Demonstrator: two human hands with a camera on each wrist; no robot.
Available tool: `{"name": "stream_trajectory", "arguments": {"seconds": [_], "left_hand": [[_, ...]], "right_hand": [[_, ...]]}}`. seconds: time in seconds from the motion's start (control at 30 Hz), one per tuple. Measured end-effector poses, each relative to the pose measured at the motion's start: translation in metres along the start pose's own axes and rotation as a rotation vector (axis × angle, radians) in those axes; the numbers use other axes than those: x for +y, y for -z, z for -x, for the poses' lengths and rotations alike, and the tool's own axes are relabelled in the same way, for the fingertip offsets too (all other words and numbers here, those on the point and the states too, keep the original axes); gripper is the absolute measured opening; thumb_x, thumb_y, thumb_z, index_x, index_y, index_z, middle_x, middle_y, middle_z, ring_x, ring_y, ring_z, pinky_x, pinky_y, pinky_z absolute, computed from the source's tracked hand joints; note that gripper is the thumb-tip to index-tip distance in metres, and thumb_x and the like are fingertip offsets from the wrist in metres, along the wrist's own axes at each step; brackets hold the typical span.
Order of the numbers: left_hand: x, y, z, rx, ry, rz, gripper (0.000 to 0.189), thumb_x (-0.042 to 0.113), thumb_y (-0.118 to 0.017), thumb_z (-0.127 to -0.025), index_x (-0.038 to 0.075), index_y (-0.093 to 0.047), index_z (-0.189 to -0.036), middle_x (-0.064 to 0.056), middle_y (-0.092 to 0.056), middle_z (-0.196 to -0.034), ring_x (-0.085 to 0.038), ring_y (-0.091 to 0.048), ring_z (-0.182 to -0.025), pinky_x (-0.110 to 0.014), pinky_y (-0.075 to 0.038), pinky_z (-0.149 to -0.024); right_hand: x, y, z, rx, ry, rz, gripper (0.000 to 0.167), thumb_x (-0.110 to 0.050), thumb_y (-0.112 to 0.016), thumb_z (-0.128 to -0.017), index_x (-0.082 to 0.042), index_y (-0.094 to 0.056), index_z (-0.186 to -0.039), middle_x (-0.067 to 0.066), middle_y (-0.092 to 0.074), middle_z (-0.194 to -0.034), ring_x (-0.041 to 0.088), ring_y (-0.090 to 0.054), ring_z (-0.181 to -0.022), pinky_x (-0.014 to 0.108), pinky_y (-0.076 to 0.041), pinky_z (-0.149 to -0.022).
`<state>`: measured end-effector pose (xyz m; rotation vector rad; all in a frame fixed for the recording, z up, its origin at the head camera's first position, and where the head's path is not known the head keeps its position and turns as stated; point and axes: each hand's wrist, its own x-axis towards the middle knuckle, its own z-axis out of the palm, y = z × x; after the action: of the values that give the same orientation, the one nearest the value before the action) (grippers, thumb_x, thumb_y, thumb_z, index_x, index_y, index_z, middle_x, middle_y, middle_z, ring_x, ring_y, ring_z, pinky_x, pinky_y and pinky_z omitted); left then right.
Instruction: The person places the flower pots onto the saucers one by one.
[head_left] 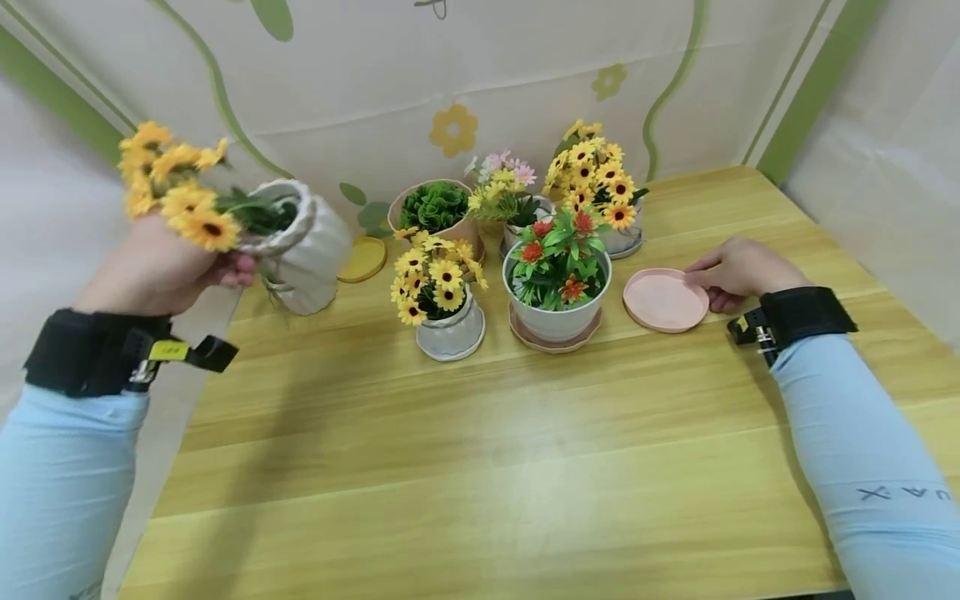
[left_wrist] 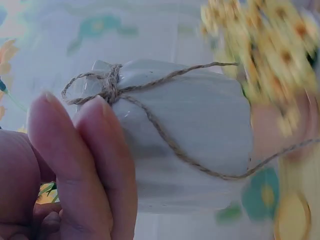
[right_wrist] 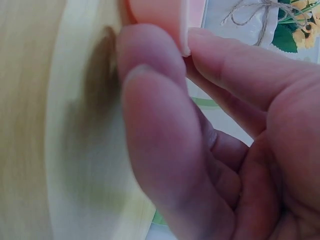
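Observation:
At the left in the head view, my left hand point(head_left: 168, 258) grips a white ribbed flowerpot point(head_left: 311, 258) by its rim. The pot is tilted above the table, its yellow daisies point(head_left: 187, 187) leaning back over the hand. Brown twine point(left_wrist: 165, 132) is tied in a bow round the pot in the left wrist view, with loose ends trailing. At the right, my right hand point(head_left: 742, 271) pinches the edge of a round pink saucer point(head_left: 666, 300) between thumb and fingers. In the right wrist view, the saucer's rim point(right_wrist: 185, 30) sits between the fingertips.
A yellow saucer point(head_left: 363, 260) lies at the table's back left. Mid-table stand a small daisy pot point(head_left: 450, 333) and a white pot with red flowers point(head_left: 557, 321), each on a saucer. Behind them are a green plant point(head_left: 435, 207), a pink-and-yellow flower pot point(head_left: 521, 212) and another daisy pot point(head_left: 622, 237).

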<state>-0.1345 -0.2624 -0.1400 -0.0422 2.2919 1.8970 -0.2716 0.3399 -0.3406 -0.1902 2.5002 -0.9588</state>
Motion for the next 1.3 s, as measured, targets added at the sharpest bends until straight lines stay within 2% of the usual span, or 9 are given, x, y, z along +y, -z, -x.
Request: {"name": "stream_trajectory", "arguments": {"seconds": [0.1,0.3,0.47,0.67,0.77,0.87,1.03,1.13,1.3], "left_hand": [[0.027,-0.037,-0.018,-0.079,-0.033,-0.002,0.017,0.013,-0.061,-0.099,-0.001,-0.068,-0.106,-0.012,-0.064,-0.070,-0.018,-0.059,-0.051,-0.030,-0.053,-0.044],[0.076,-0.128,-0.052,-0.146,-0.039,-0.120,0.014,0.008,-0.054,-0.102,-0.002,-0.064,-0.103,-0.012,-0.061,-0.066,-0.019,-0.057,-0.049,-0.030,-0.052,-0.043],[0.096,-0.202,-0.083,-0.235,-0.013,-0.122,0.020,0.016,-0.052,-0.104,0.000,-0.063,-0.104,-0.013,-0.062,-0.073,-0.019,-0.057,-0.050,-0.030,-0.055,-0.047],[0.089,-0.281,-0.114,-0.226,0.149,-0.110,0.011,0.004,-0.055,-0.101,0.002,-0.058,-0.111,-0.016,-0.065,-0.081,-0.020,-0.061,-0.052,-0.029,-0.059,-0.054],[0.079,-0.313,-0.124,-0.218,0.187,-0.100,0.019,-0.002,-0.054,-0.099,0.004,-0.054,-0.116,-0.016,-0.065,-0.075,-0.019,-0.060,-0.047,-0.027,-0.058,-0.051],[0.069,-0.339,-0.130,-0.213,0.209,-0.108,0.023,0.004,-0.057,-0.099,0.008,-0.054,-0.122,-0.014,-0.065,-0.069,-0.018,-0.059,-0.043,-0.027,-0.058,-0.050],[0.056,-0.369,-0.137,-0.179,0.185,-0.177,0.014,0.016,-0.060,-0.100,0.004,-0.064,-0.106,-0.011,-0.067,-0.067,-0.017,-0.059,-0.043,-0.029,-0.060,-0.058],[0.046,-0.381,-0.141,-0.141,0.167,-0.229,0.016,0.017,-0.059,-0.101,0.003,-0.067,-0.098,-0.009,-0.069,-0.066,-0.015,-0.060,-0.043,-0.028,-0.060,-0.059],[0.024,-0.392,-0.149,-0.094,0.197,-0.299,0.013,0.011,-0.059,-0.099,0.004,-0.066,-0.108,-0.006,-0.069,-0.064,-0.013,-0.060,-0.042,-0.027,-0.059,-0.059]], "right_hand": [[0.000,0.000,-0.001,0.003,-0.002,0.000,0.048,-0.022,-0.062,-0.099,0.013,-0.055,-0.131,0.006,-0.065,-0.068,0.019,-0.065,-0.059,0.035,-0.058,-0.056],[-0.002,0.000,0.000,0.007,-0.006,0.000,0.048,-0.022,-0.062,-0.099,0.013,-0.055,-0.131,0.007,-0.066,-0.069,0.019,-0.065,-0.060,0.035,-0.058,-0.056],[-0.004,0.000,-0.003,0.018,0.013,0.009,0.046,-0.021,-0.061,-0.100,0.013,-0.055,-0.130,0.008,-0.067,-0.071,0.019,-0.066,-0.061,0.035,-0.058,-0.057],[-0.006,-0.001,-0.007,0.035,0.030,0.007,0.042,-0.018,-0.061,-0.099,0.012,-0.059,-0.128,0.008,-0.067,-0.071,0.021,-0.066,-0.061,0.037,-0.059,-0.058],[-0.007,-0.001,-0.009,0.038,0.033,-0.002,0.042,-0.020,-0.062,-0.099,0.011,-0.060,-0.127,0.008,-0.067,-0.070,0.020,-0.066,-0.060,0.037,-0.059,-0.057],[-0.008,-0.001,-0.010,0.042,0.027,-0.004,0.040,-0.022,-0.063,-0.099,0.010,-0.064,-0.121,0.009,-0.067,-0.069,0.021,-0.066,-0.059,0.037,-0.058,-0.056],[-0.011,0.002,-0.013,0.020,0.067,-0.060,0.025,-0.016,-0.061,-0.099,0.009,-0.058,-0.100,0.012,-0.063,-0.069,0.025,-0.063,-0.057,0.039,-0.057,-0.053],[-0.013,0.003,-0.014,-0.003,0.081,-0.109,0.020,-0.013,-0.058,-0.100,0.006,-0.056,-0.098,0.015,-0.061,-0.068,0.027,-0.062,-0.055,0.041,-0.057,-0.051],[-0.011,0.007,-0.013,-0.019,0.002,-0.123,0.022,-0.012,-0.054,-0.101,0.005,-0.060,-0.088,0.013,-0.064,-0.066,0.024,-0.065,-0.055,0.040,-0.058,-0.054]]}}
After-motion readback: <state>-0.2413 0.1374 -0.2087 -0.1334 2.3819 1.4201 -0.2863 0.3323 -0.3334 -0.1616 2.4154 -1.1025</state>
